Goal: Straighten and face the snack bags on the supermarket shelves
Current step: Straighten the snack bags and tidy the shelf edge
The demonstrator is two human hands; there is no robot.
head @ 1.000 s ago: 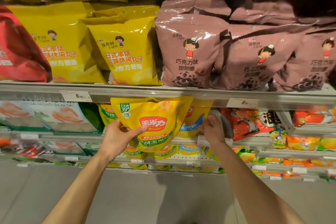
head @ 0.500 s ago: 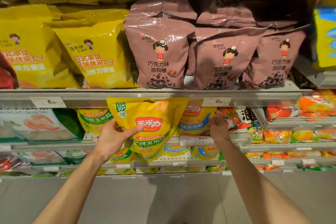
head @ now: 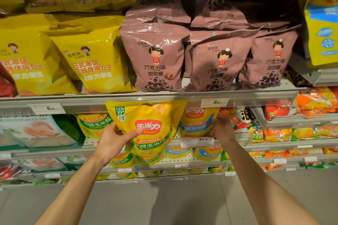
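A yellow corn snack bag point(head: 155, 115) with a red logo hangs in front of the second shelf, tilted a little. My left hand point(head: 115, 139) grips its lower left edge, thumb across the front. My right hand point(head: 222, 128) reaches into the shelf and holds the right edge of a yellow and blue corn bag point(head: 196, 124) that stands there. More bags of the same corn snack point(head: 92, 124) fill the shelf behind and the rows below.
Above, the shelf rail point(head: 164, 97) carries yellow bags point(head: 95, 60) at left and brown chocolate ring bags point(head: 157, 56) at centre and right. Shrimp cracker bags point(head: 36, 129) lie at left, orange snack bags point(head: 311, 104) at right. Grey floor point(head: 164, 202) lies below.
The view has drifted a little right and up. Both hands keep their hold; the front bag stays almost where it was.
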